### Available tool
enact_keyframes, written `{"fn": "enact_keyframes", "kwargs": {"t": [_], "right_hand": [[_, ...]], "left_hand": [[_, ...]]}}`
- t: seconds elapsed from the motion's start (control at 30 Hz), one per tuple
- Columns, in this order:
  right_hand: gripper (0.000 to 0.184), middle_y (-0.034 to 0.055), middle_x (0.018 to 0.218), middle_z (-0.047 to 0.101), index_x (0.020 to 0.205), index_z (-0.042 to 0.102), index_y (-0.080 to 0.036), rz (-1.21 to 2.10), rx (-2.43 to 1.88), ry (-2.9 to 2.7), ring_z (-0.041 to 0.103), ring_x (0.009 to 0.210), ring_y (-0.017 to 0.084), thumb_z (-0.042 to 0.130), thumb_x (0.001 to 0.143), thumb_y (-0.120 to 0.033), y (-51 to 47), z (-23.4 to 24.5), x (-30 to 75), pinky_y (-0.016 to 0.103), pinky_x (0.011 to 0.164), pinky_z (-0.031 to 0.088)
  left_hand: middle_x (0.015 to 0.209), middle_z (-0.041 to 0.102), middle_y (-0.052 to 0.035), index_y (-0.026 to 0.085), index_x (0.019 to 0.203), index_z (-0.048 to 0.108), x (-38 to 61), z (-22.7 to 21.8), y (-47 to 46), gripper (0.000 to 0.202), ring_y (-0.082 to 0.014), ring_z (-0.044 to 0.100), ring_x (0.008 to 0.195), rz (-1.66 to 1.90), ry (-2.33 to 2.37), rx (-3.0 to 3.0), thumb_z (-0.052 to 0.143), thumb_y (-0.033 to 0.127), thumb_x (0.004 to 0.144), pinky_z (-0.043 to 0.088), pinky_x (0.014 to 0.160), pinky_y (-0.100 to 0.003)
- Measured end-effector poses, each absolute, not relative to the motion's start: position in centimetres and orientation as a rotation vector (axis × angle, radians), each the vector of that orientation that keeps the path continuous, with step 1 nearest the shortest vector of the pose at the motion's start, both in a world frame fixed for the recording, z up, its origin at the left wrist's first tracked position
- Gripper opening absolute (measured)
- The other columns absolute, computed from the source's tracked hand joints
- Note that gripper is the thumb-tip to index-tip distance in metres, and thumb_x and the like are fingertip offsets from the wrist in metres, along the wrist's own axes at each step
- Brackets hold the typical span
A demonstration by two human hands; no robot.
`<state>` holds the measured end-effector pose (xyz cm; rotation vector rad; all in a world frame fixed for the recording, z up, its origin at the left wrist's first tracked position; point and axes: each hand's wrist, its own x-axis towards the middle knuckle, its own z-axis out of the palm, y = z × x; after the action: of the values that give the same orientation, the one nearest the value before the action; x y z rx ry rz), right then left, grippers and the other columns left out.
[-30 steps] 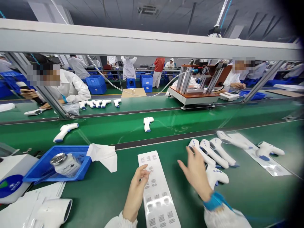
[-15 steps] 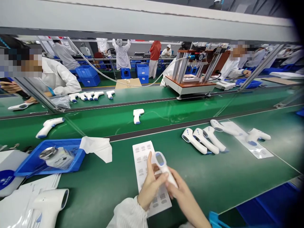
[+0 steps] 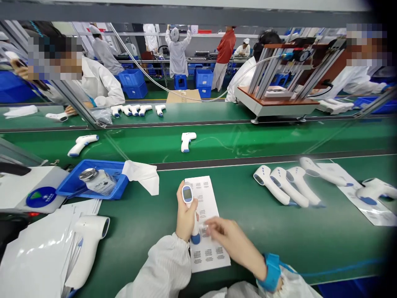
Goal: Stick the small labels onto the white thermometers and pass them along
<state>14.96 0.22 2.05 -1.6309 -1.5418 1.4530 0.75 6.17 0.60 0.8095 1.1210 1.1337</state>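
My left hand (image 3: pixel 187 215) is closed round a white infrared thermometer (image 3: pixel 187 194), its small grey screen turned up towards me and its blue-tipped handle pointing down. Under it lies a white sheet of printed labels (image 3: pixel 211 258) on the green bench. Just right of the thermometer's handle, my right hand (image 3: pixel 228 238) hovers over the sheet with fingers drawn together. Those fingertips are slightly blurred, and whatever they pinch is too small to make out. A blue wristband (image 3: pixel 271 271) circles my right wrist.
More thermometers (image 3: pixel 271 185) lie in a row at right, beside a clear-plastic-covered sheet (image 3: pixel 366 205). A blue tray (image 3: pixel 120 192) holds a metal-capped bottle (image 3: pixel 101 182). At left, a thermometer (image 3: pixel 85 252) rests on white papers (image 3: pixel 34 256). Beyond runs a green belt (image 3: pixel 145 145); a press fixture (image 3: pixel 279 103) stands behind it.
The thermometer was between both hands; now only my left hand holds it, more upright and further left. My right hand has let go and moved over the label sheet. The camera view has shifted.
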Motion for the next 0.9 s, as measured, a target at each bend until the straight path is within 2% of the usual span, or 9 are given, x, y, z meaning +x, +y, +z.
{"fn": "enact_keyframes", "kwargs": {"t": [0.1, 0.2, 0.4, 0.6, 0.73, 0.83, 0.9], "right_hand": [[0.021, 0.0083, 0.107, 0.067, 0.102, 0.068, -0.021, 0.900, -1.651, -1.734, 0.059, 0.100, 0.026, 0.057, 0.084, -0.021, 4.0, 0.8, 15.4, 0.042, 0.090, 0.047], [0.019, 0.0095, 0.111, 0.065, 0.097, 0.071, -0.020, 0.682, -1.616, -1.838, 0.053, 0.106, 0.027, 0.061, 0.082, -0.017, 6.9, -0.8, 15.5, 0.044, 0.093, 0.045], [0.013, 0.0058, 0.102, 0.070, 0.088, 0.074, -0.023, 0.669, -1.623, -1.830, 0.054, 0.096, 0.025, 0.061, 0.085, -0.021, 8.5, -2.6, 15.3, 0.044, 0.089, 0.044], [0.013, 0.0038, 0.097, 0.071, 0.079, 0.072, -0.022, 0.801, -1.633, -1.846, 0.054, 0.093, 0.023, 0.060, 0.085, -0.024, 9.8, -1.5, 15.1, 0.041, 0.089, 0.039], [0.009, 0.0034, 0.095, 0.070, 0.072, 0.066, -0.021, 0.765, -1.638, -1.920, 0.054, 0.096, 0.023, 0.061, 0.080, -0.021, 10.1, -0.4, 14.7, 0.041, 0.089, 0.037], [0.009, 0.0034, 0.090, 0.067, 0.070, 0.059, -0.021, 0.726, -1.476, -2.040, 0.054, 0.094, 0.022, 0.060, 0.077, -0.014, 9.0, 0.4, 14.7, 0.039, 0.088, 0.037], [0.011, 0.0025, 0.086, 0.065, 0.070, 0.056, -0.021, 0.846, -1.370, -2.053, 0.056, 0.088, 0.020, 0.057, 0.075, -0.011, 7.9, 1.4, 15.0, 0.036, 0.085, 0.041]], "left_hand": [[0.109, 0.056, -0.0041, 0.036, 0.144, 0.021, 0.8, 0.5, 6.1, 0.069, -0.0028, 0.044, 0.045, 1.125, 1.108, 0.826, 0.058, 0.029, 0.086, 0.040, 0.038, -0.018], [0.116, 0.054, -0.0058, 0.037, 0.143, 0.022, 0.7, 0.3, 6.0, 0.067, -0.0026, 0.046, 0.047, 1.115, 1.106, 0.842, 0.057, 0.030, 0.087, 0.040, 0.038, -0.018], [0.120, 0.054, -0.0065, 0.038, 0.144, 0.021, 0.7, 0.5, 6.1, 0.067, -0.0025, 0.046, 0.046, 1.080, 1.116, 0.856, 0.055, 0.028, 0.088, 0.040, 0.038, -0.018], [0.118, 0.056, -0.0075, 0.037, 0.146, 0.019, 0.8, 1.1, 6.0, 0.071, -0.0040, 0.045, 0.045, 1.051, 1.119, 0.837, 0.056, 0.031, 0.087, 0.040, 0.039, -0.020], [0.119, 0.056, -0.0077, 0.036, 0.146, 0.021, 0.7, 1.0, 5.9, 0.070, -0.0050, 0.045, 0.046, 1.076, 1.110, 0.835, 0.057, 0.033, 0.086, 0.039, 0.040, -0.020], [0.118, 0.057, -0.0083, 0.034, 0.146, 0.021, 0.7, 0.8, 6.1, 0.071, -0.0051, 0.044, 0.045, 1.092, 1.092, 0.835, 0.057, 0.034, 0.085, 0.038, 0.039, -0.020], [0.116, 0.057, -0.0083, 0.033, 0.147, 0.019, 0.9, 0.6, 6.2, 0.073, -0.0051, 0.043, 0.045, 1.096, 1.084, 0.833, 0.058, 0.032, 0.085, 0.038, 0.039, -0.020]]}}
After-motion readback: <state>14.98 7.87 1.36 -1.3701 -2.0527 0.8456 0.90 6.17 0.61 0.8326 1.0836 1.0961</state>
